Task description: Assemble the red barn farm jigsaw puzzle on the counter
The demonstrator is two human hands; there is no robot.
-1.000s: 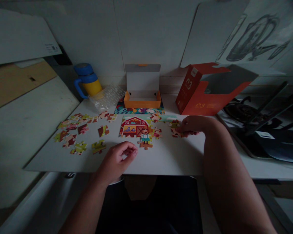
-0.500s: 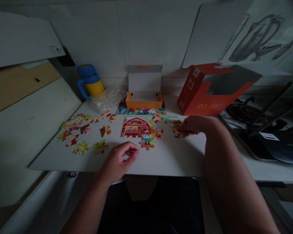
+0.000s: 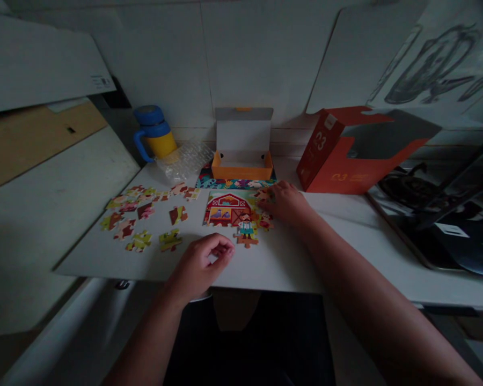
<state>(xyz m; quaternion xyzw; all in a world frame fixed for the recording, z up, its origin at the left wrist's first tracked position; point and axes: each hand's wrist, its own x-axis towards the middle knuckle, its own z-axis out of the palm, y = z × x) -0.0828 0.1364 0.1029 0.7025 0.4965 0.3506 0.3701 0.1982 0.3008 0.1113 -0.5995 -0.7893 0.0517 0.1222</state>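
Observation:
A partly joined jigsaw with a red barn lies in the middle of the white board. My right hand rests palm down on the puzzle's right edge, fingers curled over pieces there; what it grips is hidden. My left hand lies near the board's front edge, fingers loosely curled, thumb and fingertips close together, with nothing visible in them. Several loose pieces are scattered to the left. One yellow-green piece lies just left of my left hand.
An open orange box stands behind the puzzle, on a colourful printed sheet. A blue and yellow mug and a clear plastic bag are at the back left. A large red carton lies at the back right, dark items beyond it.
My right hand has slid left from the separate pieces at the right onto the joined puzzle's right edge. The left hand has stayed put. The camera has shifted slightly.

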